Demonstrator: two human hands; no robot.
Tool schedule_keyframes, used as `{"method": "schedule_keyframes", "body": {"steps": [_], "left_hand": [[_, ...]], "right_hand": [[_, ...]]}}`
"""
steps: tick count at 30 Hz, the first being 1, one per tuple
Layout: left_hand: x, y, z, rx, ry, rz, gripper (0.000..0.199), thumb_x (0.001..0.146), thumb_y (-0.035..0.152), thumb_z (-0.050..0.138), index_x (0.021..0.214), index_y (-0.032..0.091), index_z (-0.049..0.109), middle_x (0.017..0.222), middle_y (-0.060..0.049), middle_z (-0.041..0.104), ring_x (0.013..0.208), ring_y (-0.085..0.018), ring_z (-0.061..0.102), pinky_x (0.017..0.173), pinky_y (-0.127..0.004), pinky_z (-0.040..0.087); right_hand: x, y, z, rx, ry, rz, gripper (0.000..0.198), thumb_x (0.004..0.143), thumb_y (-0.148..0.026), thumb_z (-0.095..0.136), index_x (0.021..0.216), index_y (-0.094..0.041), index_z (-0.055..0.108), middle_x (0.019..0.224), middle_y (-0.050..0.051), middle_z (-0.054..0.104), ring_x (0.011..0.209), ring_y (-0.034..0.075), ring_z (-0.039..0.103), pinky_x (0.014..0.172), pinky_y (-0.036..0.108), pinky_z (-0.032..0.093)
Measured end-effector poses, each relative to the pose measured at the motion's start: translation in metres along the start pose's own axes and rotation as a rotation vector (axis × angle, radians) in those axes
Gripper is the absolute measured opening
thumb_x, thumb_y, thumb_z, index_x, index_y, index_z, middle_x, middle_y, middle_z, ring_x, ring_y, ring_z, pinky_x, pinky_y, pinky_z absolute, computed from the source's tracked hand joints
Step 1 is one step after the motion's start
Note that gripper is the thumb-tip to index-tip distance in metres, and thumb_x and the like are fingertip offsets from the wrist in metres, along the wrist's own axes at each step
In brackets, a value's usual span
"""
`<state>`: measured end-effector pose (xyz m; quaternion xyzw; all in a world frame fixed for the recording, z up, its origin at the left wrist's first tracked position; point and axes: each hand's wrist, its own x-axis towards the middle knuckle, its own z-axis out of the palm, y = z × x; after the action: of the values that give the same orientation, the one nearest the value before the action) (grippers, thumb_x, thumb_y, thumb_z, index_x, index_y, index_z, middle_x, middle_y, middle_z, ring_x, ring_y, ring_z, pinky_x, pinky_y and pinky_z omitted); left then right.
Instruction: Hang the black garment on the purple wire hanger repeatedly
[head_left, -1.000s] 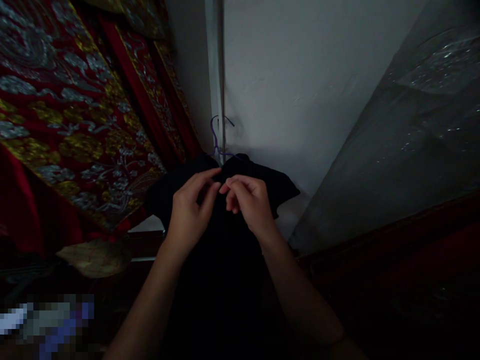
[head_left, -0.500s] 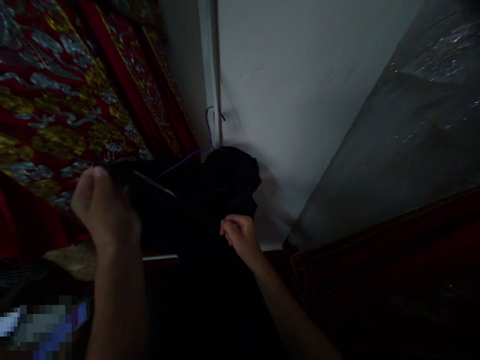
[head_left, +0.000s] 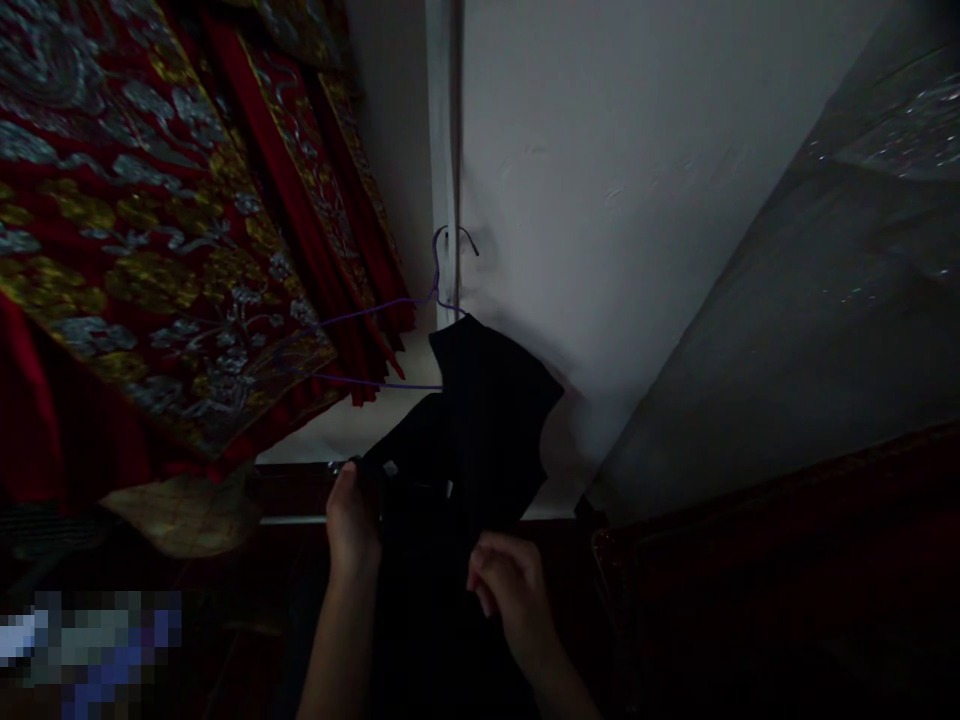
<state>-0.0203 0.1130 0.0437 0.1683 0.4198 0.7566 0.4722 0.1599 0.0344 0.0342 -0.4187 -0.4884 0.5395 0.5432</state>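
Note:
A black garment [head_left: 495, 420] hangs by one side from a thin purple hanger [head_left: 375, 308], whose hook sits on a narrow pale strip along the wall. The hanger's left arm is bare. My left hand [head_left: 354, 520] is closed on the garment's left part, pulled down below the hanger; a small pale spot shows on the cloth beside it. My right hand [head_left: 506, 580] is closed on the lower front of the garment, fingers curled in. The dark cloth makes its folds and exact cut hard to see.
On the left hangs a red cloth with gold and silver embroidery [head_left: 165, 220]. Below it is a pale checked bundle [head_left: 187, 515]. Clear plastic sheeting [head_left: 810, 300] covers something on the right. A white wall [head_left: 600, 200] stands behind the hanger.
The garment's left side has come off the hanger's left arm. My left hand has moved right and down with the cloth; my right hand is lower.

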Motion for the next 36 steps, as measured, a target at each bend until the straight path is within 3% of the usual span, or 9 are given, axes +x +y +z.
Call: {"method": "schedule_keyframes", "body": {"steps": [5, 12, 16, 20, 25, 27, 29, 32, 36], "left_hand": [[-0.049, 0.029, 0.013, -0.021, -0.255, -0.046, 0.017, 0.083, 0.033, 0.074, 0.093, 0.018, 0.072, 0.094, -0.002, 0.072, 0.086, -0.015, 0.067, 0.079, -0.023, 0.053], [-0.098, 0.048, 0.045, 0.624, -0.775, 0.311, 0.011, 0.094, 0.030, 0.065, 0.093, 0.022, 0.073, 0.097, -0.003, 0.069, 0.097, -0.017, 0.065, 0.088, -0.025, 0.048], [-0.079, 0.048, 0.053, 0.743, -0.850, 0.483, 0.016, 0.097, 0.029, 0.061, 0.099, 0.024, 0.075, 0.108, -0.006, 0.068, 0.110, -0.020, 0.062, 0.096, -0.028, 0.046], [-0.052, 0.037, 0.033, 0.774, -0.988, 0.281, 0.032, 0.101, 0.040, 0.050, 0.120, 0.026, 0.072, 0.119, -0.007, 0.069, 0.116, -0.022, 0.061, 0.103, -0.034, 0.045], [-0.041, 0.007, 0.010, 0.917, -1.023, 0.116, 0.032, 0.095, 0.046, 0.058, 0.100, 0.021, 0.077, 0.098, -0.005, 0.075, 0.096, -0.024, 0.066, 0.088, -0.032, 0.051], [-0.037, 0.004, 0.009, 0.969, -0.998, 0.226, 0.026, 0.094, 0.039, 0.061, 0.085, 0.020, 0.076, 0.085, -0.004, 0.072, 0.084, -0.022, 0.064, 0.081, -0.030, 0.049], [-0.030, 0.007, 0.010, 0.983, -0.905, 0.362, 0.022, 0.091, 0.035, 0.065, 0.078, 0.021, 0.075, 0.080, -0.004, 0.071, 0.080, -0.022, 0.063, 0.079, -0.031, 0.047], [-0.024, 0.013, 0.005, 0.977, -0.782, 0.397, 0.018, 0.085, 0.035, 0.072, 0.076, 0.021, 0.076, 0.078, -0.005, 0.072, 0.079, -0.024, 0.063, 0.080, -0.033, 0.046], [-0.034, 0.010, -0.011, 0.935, -0.721, 0.211, 0.022, 0.079, 0.039, 0.078, 0.090, 0.021, 0.080, 0.090, -0.007, 0.076, 0.084, -0.026, 0.067, 0.083, -0.035, 0.050]], "right_hand": [[0.010, 0.020, -0.011, 0.022, 0.436, -0.208, 0.031, 0.089, -0.051, 0.060, 0.086, -0.021, 0.065, 0.076, 0.002, 0.061, 0.069, 0.015, 0.057, 0.064, 0.026, 0.046], [0.003, 0.011, 0.009, -0.069, 0.028, -0.282, 0.064, 0.087, -0.040, 0.070, 0.144, -0.029, 0.045, 0.146, 0.009, 0.056, 0.136, 0.026, 0.052, 0.112, 0.041, 0.043], [0.012, 0.001, 0.009, -0.159, 0.053, -0.169, 0.041, 0.088, -0.039, 0.064, 0.125, -0.022, 0.064, 0.124, 0.010, 0.070, 0.118, 0.027, 0.065, 0.104, 0.043, 0.051], [0.030, -0.017, -0.019, -0.296, 0.020, -0.128, 0.019, 0.071, -0.033, 0.069, 0.083, -0.019, 0.073, 0.081, 0.006, 0.073, 0.076, 0.023, 0.067, 0.069, 0.033, 0.057], [0.066, -0.062, -0.048, -0.413, 0.059, -0.413, 0.016, 0.068, -0.027, 0.061, 0.054, -0.021, 0.056, 0.051, -0.002, 0.051, 0.050, 0.013, 0.046, 0.049, 0.025, 0.040], [0.088, -0.081, -0.047, -0.371, 0.218, -0.552, 0.005, 0.067, -0.025, 0.062, 0.065, -0.021, 0.061, 0.057, -0.001, 0.056, 0.056, 0.015, 0.051, 0.054, 0.027, 0.044], [0.116, -0.096, -0.039, -0.297, 0.316, -0.631, 0.023, 0.068, -0.023, 0.062, 0.090, -0.022, 0.067, 0.082, 0.003, 0.069, 0.075, 0.020, 0.062, 0.068, 0.030, 0.051], [0.160, -0.097, -0.021, -0.327, 0.151, -0.615, 0.041, 0.075, -0.024, 0.060, 0.115, -0.023, 0.064, 0.116, 0.007, 0.070, 0.103, 0.023, 0.065, 0.091, 0.034, 0.051], [0.199, -0.066, -0.009, -0.431, -0.030, -0.470, 0.029, 0.087, -0.032, 0.052, 0.109, -0.019, 0.066, 0.107, 0.006, 0.073, 0.101, 0.022, 0.067, 0.098, 0.037, 0.048]]}}
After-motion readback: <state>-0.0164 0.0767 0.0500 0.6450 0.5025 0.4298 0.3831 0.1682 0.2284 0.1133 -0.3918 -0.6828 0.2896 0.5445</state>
